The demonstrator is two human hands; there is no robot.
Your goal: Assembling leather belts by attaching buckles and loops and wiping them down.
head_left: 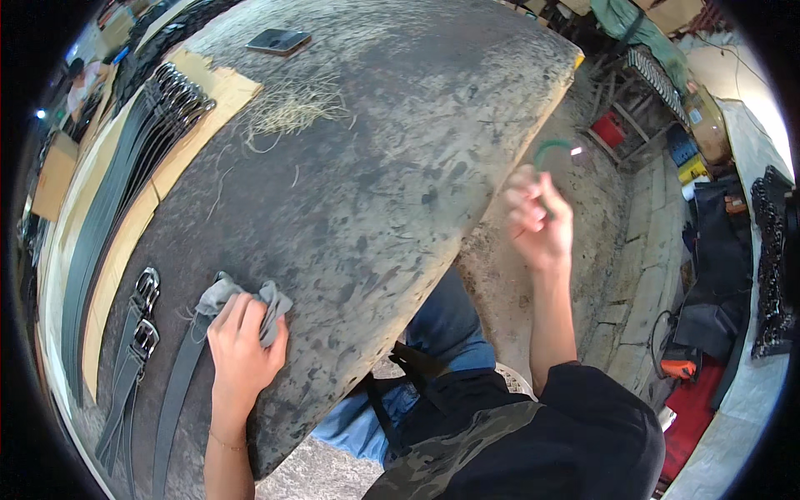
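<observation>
On the dark worktable (392, 167), my left hand (242, 342) presses a crumpled grey cloth (271, 304), fingers closed over it. From beneath the cloth a grey-black belt (177, 408) runs toward the near edge; its covered end is hidden. My right hand (537, 221) is raised past the table's right edge, fingers curled. A thin, curved green thing (550, 146) with a bright tip sticks up from it, smeared by motion, and I cannot make out its kind. Left of the cloth lie belts with shiny metal buckles (145, 335).
A row of buckled belts (125, 158) lies on cardboard (154, 196) at the left. Pale loose threads (296, 108) and a phone (279, 41) lie farther back. To the right stand a wooden rack (637, 125) and a red container (609, 129); an orange-and-black tool (679, 367) is lower down.
</observation>
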